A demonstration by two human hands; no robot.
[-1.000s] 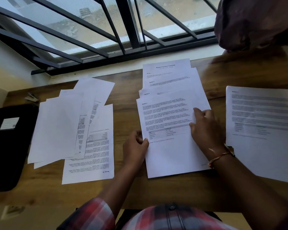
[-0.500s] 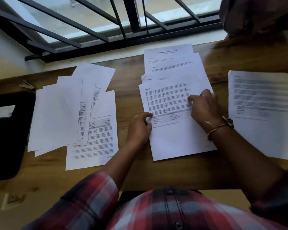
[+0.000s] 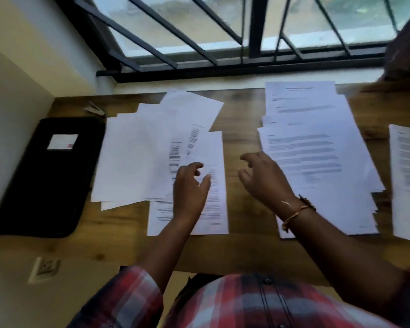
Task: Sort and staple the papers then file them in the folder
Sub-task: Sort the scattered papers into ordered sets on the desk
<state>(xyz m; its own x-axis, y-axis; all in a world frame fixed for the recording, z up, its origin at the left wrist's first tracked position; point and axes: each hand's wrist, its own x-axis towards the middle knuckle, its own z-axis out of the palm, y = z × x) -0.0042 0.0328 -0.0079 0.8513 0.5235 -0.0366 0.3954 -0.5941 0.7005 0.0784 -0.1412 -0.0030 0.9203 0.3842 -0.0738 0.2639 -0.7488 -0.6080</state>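
Seated person at a wooden desk point(image 3: 242, 247) under a barred window point(image 3: 256, 31). No writing can be read: the printed lines on every sheet are smeared by motion, and the white label point(image 3: 62, 141) on the black folder point(image 3: 45, 181), centre left, is illegible.

Half a second earlier both hands lay on the ordered stack of papers point(image 3: 317, 150), right of centre. Now both are off it. The left hand point(image 3: 189, 188) hangs over the loose, fanned pile of papers point(image 3: 140, 152) left of centre, fingers loosely curled, holding nothing. Whether it touches a sheet cannot be told. The right hand point(image 3: 265, 181), with a bracelet point(image 3: 296, 213) at the wrist, is over bare wood between the two piles, fingers likewise slack and empty.

A further printed sheet point(image 3: 407, 176) is cut off at the right edge. A small metallic object point(image 3: 95, 109) above the folder is too blurred to name.
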